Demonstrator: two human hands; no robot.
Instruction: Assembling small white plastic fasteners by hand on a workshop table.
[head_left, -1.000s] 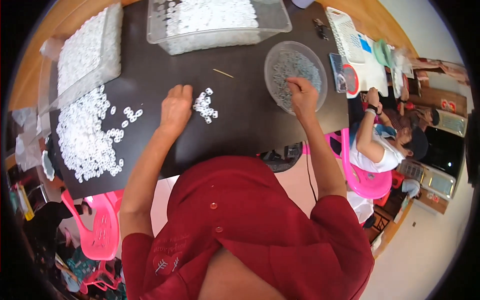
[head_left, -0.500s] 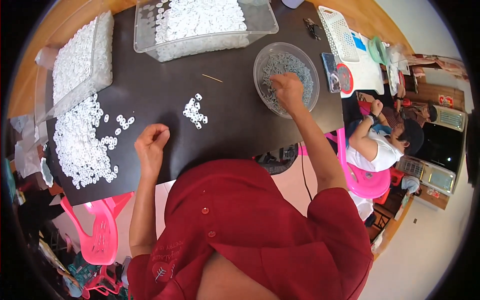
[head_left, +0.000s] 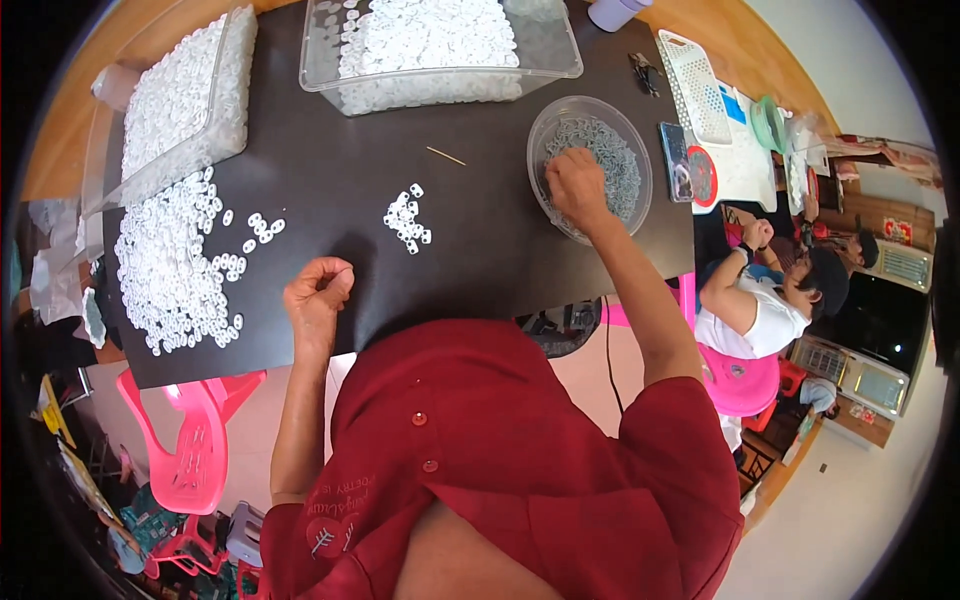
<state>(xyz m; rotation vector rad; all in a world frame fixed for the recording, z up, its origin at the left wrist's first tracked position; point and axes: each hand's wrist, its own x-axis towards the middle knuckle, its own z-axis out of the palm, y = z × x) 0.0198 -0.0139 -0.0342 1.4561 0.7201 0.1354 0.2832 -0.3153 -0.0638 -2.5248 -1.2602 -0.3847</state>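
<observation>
My right hand reaches into a round clear tub of small grey screws. Its fingers are bent together among the screws, and their tips are hidden. Over the near edge of the dark table, my left hand is closed in a pinch; whatever sits between thumb and fingers is too small to tell. A small heap of white oval two-hole plastic pieces lies between my hands. To the left spreads a larger pile of the same pieces, with a few strays beside it.
Two clear bins, one at the left and one at the back, are full of white pieces. A thin wooden stick lies mid-table. Beyond the tub are a phone, pliers and a white basket. Another person sits at right.
My right hand has gone deeper among the screws, its fingers now turned down. The left hand keeps its pinch. The whole view has shifted slightly.
</observation>
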